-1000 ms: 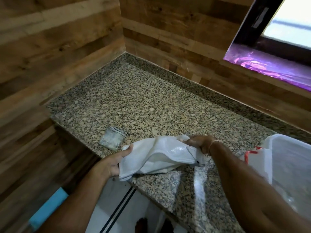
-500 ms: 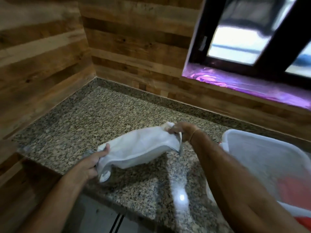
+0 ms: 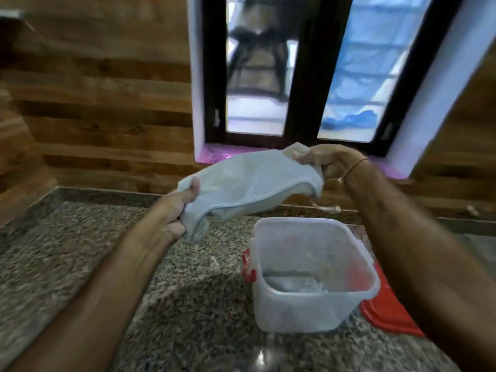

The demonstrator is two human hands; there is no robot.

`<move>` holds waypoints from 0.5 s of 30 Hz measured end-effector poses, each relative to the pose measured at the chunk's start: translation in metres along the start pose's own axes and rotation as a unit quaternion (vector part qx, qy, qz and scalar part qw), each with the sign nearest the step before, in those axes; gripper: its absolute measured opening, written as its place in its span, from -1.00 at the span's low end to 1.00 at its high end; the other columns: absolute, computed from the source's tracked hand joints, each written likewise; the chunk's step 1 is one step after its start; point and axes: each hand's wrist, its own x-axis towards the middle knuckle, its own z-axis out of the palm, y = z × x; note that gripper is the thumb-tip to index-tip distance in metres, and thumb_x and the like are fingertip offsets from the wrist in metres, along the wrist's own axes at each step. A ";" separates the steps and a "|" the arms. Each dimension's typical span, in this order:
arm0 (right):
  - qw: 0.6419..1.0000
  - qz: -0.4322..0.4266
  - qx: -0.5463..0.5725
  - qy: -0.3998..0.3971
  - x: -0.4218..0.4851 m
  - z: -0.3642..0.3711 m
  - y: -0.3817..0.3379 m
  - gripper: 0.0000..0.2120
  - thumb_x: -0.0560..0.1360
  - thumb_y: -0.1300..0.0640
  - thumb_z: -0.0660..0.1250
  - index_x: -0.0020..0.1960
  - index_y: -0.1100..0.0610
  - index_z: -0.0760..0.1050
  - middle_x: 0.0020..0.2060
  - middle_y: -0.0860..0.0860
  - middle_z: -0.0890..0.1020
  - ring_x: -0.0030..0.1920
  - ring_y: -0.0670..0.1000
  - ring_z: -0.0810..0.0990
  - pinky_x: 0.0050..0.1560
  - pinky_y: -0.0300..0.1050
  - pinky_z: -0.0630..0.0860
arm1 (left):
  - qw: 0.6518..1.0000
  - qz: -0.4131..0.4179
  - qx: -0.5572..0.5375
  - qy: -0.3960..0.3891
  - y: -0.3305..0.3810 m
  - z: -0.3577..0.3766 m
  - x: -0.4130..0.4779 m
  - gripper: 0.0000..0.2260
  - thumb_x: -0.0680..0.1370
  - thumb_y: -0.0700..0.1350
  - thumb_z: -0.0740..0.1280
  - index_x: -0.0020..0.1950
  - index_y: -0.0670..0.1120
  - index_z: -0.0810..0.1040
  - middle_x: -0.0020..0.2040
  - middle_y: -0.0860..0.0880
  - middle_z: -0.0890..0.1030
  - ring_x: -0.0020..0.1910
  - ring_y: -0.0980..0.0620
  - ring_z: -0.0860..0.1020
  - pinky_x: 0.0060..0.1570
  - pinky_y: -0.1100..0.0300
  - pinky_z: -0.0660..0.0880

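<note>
My left hand is curled tight round one end of the white bag and my right hand pinches the other. The bag sags between them in the air, above the far edge of the plastic tub on the counter. If either end slips, or I tip it short of the rim, I reckon anything inside lands on the counter.

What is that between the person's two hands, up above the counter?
A white bag, limp and sagging, spans the gap: the left hand grips one end, the right hand the other. The head view shows it.
</note>
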 end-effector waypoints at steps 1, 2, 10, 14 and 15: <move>1.000 0.004 0.028 -0.009 0.001 -0.016 0.017 -0.66 0.63 0.05 0.36 0.26 0.28 0.47 -0.07 0.13 0.66 -0.09 0.11 0.63 -0.18 0.05 0.57 | 1.000 0.003 0.002 0.007 -0.014 0.015 0.005 -0.72 0.62 -0.06 0.34 0.22 -0.22 0.57 -0.20 -0.14 0.75 -0.32 0.02 0.72 -0.38 0.15 0.66; 0.999 0.004 0.039 -0.010 -0.001 -0.030 0.031 -0.58 0.58 0.03 0.43 0.24 0.33 0.48 -0.10 0.14 0.68 -0.10 0.10 0.65 -0.17 0.03 0.58 | 1.000 0.005 0.003 0.017 -0.028 0.029 0.010 -0.65 0.58 -0.05 0.37 0.26 -0.26 0.57 -0.09 -0.18 0.75 -0.27 -0.01 0.73 -0.34 0.13 0.68; 0.993 -0.040 0.113 -0.008 0.011 -0.071 0.172 -0.40 0.46 -0.15 0.54 0.17 0.38 0.60 -0.20 0.12 0.65 -0.46 -0.06 0.55 -0.54 -0.21 0.31 | 0.988 0.079 0.080 0.107 -0.152 0.093 0.019 -0.69 0.58 -0.09 0.45 0.24 -0.23 0.58 0.13 -0.26 0.69 0.04 -0.20 0.68 -0.04 -0.13 0.67; 0.985 -0.068 0.156 -0.030 0.021 -0.066 0.224 -0.32 0.24 -0.33 0.61 0.09 0.19 0.68 -0.08 0.22 0.75 -0.17 0.10 0.69 -0.16 0.03 0.55 | 0.952 0.165 0.203 0.158 -0.181 0.105 0.007 -0.80 0.56 -0.09 0.49 0.00 -0.16 0.54 -0.07 -0.21 0.68 -0.11 -0.12 0.64 -0.11 -0.12 0.65; 0.981 -0.082 0.171 -0.037 0.020 -0.065 0.229 -0.36 0.24 -0.31 0.62 0.07 0.16 0.69 -0.03 0.24 0.74 -0.09 0.17 0.67 -0.05 0.13 0.52 | 0.945 0.173 0.220 0.167 -0.185 0.109 0.003 -0.82 0.57 -0.13 0.48 -0.01 -0.16 0.50 -0.10 -0.17 0.66 -0.12 -0.10 0.62 -0.17 -0.03 0.62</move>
